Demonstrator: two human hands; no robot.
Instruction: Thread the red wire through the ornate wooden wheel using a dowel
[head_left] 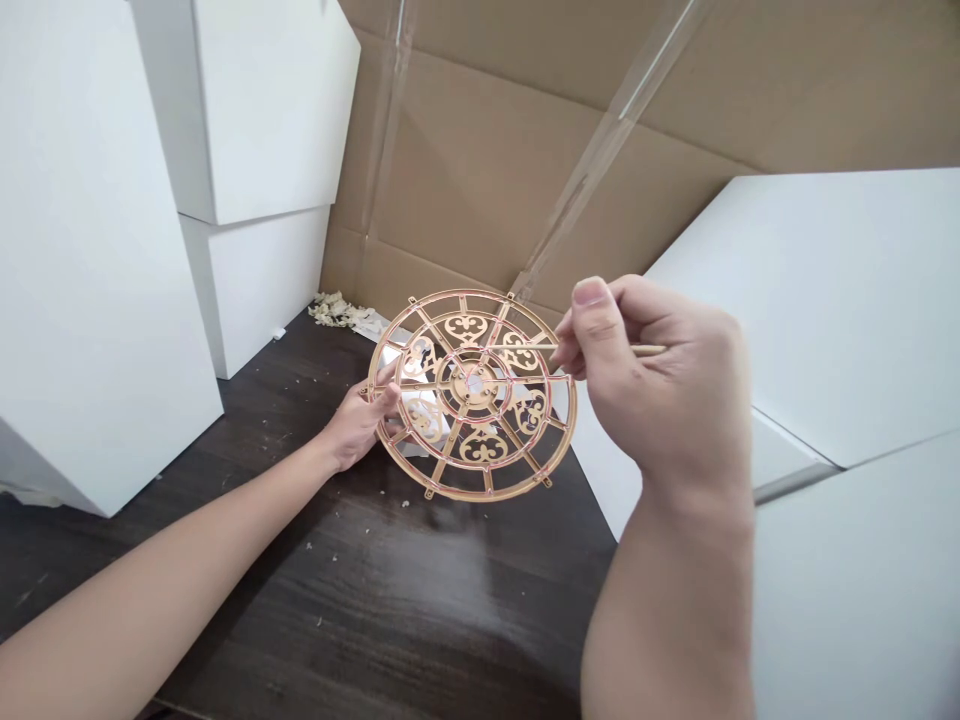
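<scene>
Gripping the gold openwork disc (480, 458) by its rim, the person's left hand (358, 418) holds it above the dark bench (360, 620) in the head view. The right hand (651, 365) pinches a thin stick (525, 347) over the disc's face, near white boxes (847, 300).

- Below your left fingers (387, 400), you have open room over the dark surface (420, 600).
- Left of them, white boxes (270, 110) block you.
- Beyond your right fingers (596, 318) stands cardboard (487, 170); rightward, white panels (840, 300).
</scene>
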